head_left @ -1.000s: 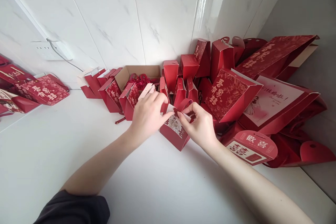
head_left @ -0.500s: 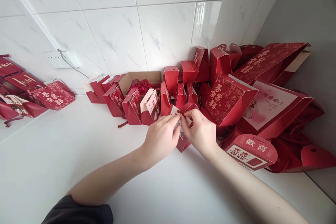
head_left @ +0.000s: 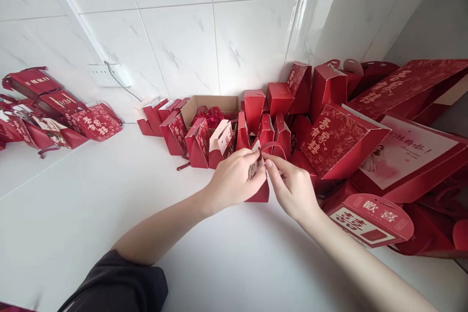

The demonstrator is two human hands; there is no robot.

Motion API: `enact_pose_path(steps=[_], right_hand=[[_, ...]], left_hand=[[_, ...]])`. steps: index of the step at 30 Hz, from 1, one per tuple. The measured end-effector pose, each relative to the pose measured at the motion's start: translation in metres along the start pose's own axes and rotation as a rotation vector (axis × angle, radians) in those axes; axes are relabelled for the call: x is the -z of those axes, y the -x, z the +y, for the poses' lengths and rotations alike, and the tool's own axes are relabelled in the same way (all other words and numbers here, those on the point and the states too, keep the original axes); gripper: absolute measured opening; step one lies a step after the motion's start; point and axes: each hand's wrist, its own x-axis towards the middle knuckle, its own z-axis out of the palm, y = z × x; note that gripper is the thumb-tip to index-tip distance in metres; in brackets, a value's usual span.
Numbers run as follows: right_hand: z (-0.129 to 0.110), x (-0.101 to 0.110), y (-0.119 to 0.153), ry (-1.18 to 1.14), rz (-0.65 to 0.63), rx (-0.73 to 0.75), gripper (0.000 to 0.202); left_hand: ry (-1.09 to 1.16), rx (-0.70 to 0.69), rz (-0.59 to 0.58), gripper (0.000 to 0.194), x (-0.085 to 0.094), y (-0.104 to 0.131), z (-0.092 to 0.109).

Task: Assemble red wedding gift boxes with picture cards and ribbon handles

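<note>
A small red paper gift box stands on the white table, between my two hands. Its upper part is gripped by my left hand, thumb and fingers pressed near the top edge. My right hand pinches at the same top edge, where a red ribbon arches up behind the fingertips. The fingers hide the exact spot where ribbon and box meet. Just behind stand several more small red boxes, among them one with a cream top.
An open cardboard box holds red ribbons by the tiled wall. Large red bags and a rounded-top box crowd the right side. More ribboned boxes are piled at the far left, below a wall socket.
The view has swung left, so the scene sits further right. My right fingertips have shifted slightly along the box's top edge, and the ribbon loop shows more plainly.
</note>
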Motion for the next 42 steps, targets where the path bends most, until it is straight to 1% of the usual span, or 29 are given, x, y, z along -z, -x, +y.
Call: enact_pose_path(steps=[2, 5, 9, 12, 14, 16, 18, 19, 21, 24, 26, 28, 31, 35, 38, 42], right_hand=[[-0.001, -0.006, 0.003, -0.006, -0.037, 0.032, 0.044], [0.001, -0.017, 0.006, -0.012, -0.092, 0.100, 0.048], [0.005, -0.027, 0.008, -0.059, -0.198, 0.116, 0.052], [0.012, -0.029, 0.004, -0.172, -0.225, 0.121, 0.048], [0.017, -0.028, -0.001, -0.287, -0.195, 0.056, 0.038], [0.022, -0.027, -0.007, -0.431, -0.147, -0.081, 0.030], [0.025, -0.025, -0.011, -0.546, -0.118, -0.190, 0.032], [0.025, -0.024, -0.013, -0.563, -0.112, -0.209, 0.034], [0.023, -0.020, -0.014, -0.491, -0.079, -0.178, 0.032], [0.017, -0.014, -0.011, -0.234, 0.020, -0.079, 0.024], [0.013, -0.011, -0.009, -0.085, 0.063, -0.036, 0.018], [0.011, -0.009, -0.008, 0.006, 0.086, -0.014, 0.014], [0.009, -0.008, -0.007, 0.086, 0.118, 0.022, 0.011], [0.009, -0.008, -0.007, 0.150, 0.148, 0.067, 0.010], [0.009, -0.008, -0.007, 0.188, 0.158, 0.094, 0.010], [0.012, -0.009, -0.008, 0.295, 0.178, 0.171, 0.016]], left_hand=[[0.002, -0.005, 0.006, 0.021, 0.003, -0.002, -0.003], [-0.014, 0.018, 0.004, 0.017, 0.006, -0.008, -0.011], [-0.034, 0.064, 0.038, 0.025, 0.005, -0.017, -0.026], [-0.052, 0.087, 0.074, 0.032, 0.001, -0.024, -0.036], [-0.062, 0.081, 0.079, 0.034, 0.000, -0.027, -0.040], [-0.048, 0.049, 0.062, 0.034, 0.000, -0.028, -0.041], [-0.012, 0.003, 0.040, 0.033, 0.002, -0.028, -0.039], [0.007, -0.020, 0.025, 0.033, 0.003, -0.028, -0.038], [0.040, -0.054, -0.013, 0.032, 0.004, -0.026, -0.036], [0.062, -0.081, -0.058, 0.030, 0.002, -0.023, -0.030], [0.068, -0.094, -0.047, 0.028, -0.001, -0.020, -0.027], [0.070, -0.097, -0.006, 0.026, -0.006, -0.018, -0.023], [0.038, -0.076, 0.052, 0.024, -0.014, -0.015, -0.019], [-0.014, -0.067, 0.088, 0.021, -0.019, -0.014, -0.018], [0.013, -0.069, 0.122, 0.019, -0.021, -0.015, -0.019], [0.064, -0.064, 0.150, 0.017, -0.024, -0.017, -0.020]])
